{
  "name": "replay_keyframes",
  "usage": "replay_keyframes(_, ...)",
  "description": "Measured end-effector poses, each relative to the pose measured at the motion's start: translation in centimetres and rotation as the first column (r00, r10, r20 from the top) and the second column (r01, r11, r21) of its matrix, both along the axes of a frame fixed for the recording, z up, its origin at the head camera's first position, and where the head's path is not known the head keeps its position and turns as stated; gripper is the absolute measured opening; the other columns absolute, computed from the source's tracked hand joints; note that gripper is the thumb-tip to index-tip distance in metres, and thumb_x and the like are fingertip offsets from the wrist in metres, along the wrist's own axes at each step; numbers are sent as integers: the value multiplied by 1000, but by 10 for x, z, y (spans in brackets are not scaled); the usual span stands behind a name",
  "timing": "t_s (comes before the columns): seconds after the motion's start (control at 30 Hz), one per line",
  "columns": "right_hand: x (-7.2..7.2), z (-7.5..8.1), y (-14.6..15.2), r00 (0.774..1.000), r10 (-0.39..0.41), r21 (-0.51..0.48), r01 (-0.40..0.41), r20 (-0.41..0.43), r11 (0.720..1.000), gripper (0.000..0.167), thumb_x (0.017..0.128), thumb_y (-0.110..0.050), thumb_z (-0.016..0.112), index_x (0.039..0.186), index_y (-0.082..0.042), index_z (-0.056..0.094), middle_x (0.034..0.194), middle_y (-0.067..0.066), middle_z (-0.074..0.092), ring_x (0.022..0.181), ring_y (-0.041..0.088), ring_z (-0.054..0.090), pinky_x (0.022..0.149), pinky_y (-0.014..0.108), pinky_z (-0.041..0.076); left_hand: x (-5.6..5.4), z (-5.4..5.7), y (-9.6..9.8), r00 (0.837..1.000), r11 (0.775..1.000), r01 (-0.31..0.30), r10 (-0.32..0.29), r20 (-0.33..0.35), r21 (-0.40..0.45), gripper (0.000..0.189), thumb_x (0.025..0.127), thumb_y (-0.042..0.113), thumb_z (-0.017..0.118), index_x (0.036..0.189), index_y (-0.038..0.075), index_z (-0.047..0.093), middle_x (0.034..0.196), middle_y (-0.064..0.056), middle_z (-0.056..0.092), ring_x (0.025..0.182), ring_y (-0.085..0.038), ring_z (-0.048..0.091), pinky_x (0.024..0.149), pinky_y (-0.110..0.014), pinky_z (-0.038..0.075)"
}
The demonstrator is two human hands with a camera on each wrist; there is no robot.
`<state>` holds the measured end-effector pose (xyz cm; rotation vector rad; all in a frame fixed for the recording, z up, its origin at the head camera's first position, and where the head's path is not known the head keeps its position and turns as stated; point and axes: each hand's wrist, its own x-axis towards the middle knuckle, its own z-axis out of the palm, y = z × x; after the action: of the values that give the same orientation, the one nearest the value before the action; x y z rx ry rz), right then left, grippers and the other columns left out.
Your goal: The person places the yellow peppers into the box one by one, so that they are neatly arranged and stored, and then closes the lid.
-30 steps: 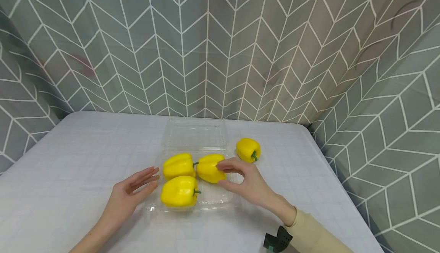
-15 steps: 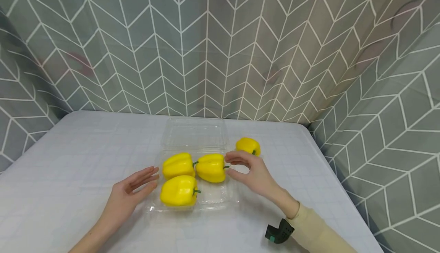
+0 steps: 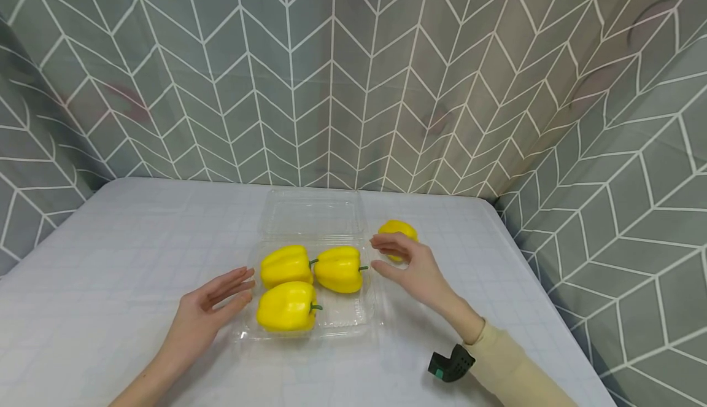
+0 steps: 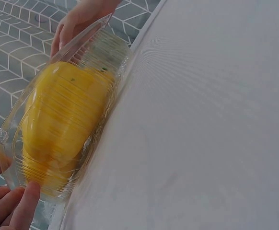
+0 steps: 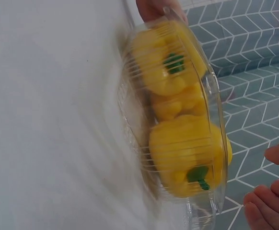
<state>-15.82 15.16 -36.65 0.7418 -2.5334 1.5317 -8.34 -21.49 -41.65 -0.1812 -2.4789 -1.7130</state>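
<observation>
Three yellow bell peppers sit in the base of a clear plastic clamshell container: a back left pepper, a front left pepper and a back right pepper. Beside the container's left edge is my left hand, its fingers extended and loosely bent; in the left wrist view its fingertips lie against the plastic wall. My right hand hovers just right of the container, thumb and fingers apart, holding nothing. Behind it, partly hidden, a fourth yellow pepper lies on the table.
The container's clear lid lies folded back toward the rear. A white cloth covers the table. Patterned grey curtains stand behind it and at both sides. A black wrist device hangs by the right sleeve.
My right hand has let go of the back right pepper and moved right, toward the pepper outside the container, now partly covering it. The left hand has stayed in place.
</observation>
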Motion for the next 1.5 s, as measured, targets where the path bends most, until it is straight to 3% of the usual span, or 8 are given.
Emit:
replay_keyframes(0.8,-21,0,22,988,-146,-68,142,-50,988,53,85,-4,79,134,-2,58,133,15,61,125,28,58,107,24,46,1,2,1,1000,1000,-8,8,-3,-26,52,96,28,69,142,8,54,137,-10,63,112,2,64,88,-9,50)
replay_keyframes(1.03,-27,-3,30,981,-191,-64,189,-38,980,56,86,-6,78,136,-1,56,137,17,58,127,32,56,111,33,44,0,1,1,1000,999,-12,12,-1,-33,52,96,30,68,142,9,54,137,-7,64,113,3,64,88,-9,50)
replay_keyframes(1.27,-32,-5,34,959,-284,21,284,-13,959,61,87,-10,78,140,-1,52,140,15,56,132,32,53,114,40,41,0,1,1,1000,1000,-6,6,-7,-28,52,97,28,68,143,8,53,137,-10,63,112,3,64,89,-8,49)
replay_keyframes(1.5,-35,-12,36,944,-328,64,324,50,944,66,87,-14,78,144,1,47,143,18,53,134,35,49,116,45,39,0,1,1,1000,1000,-5,5,-8,-29,52,97,27,68,143,7,53,137,-8,63,112,4,63,89,-8,50)
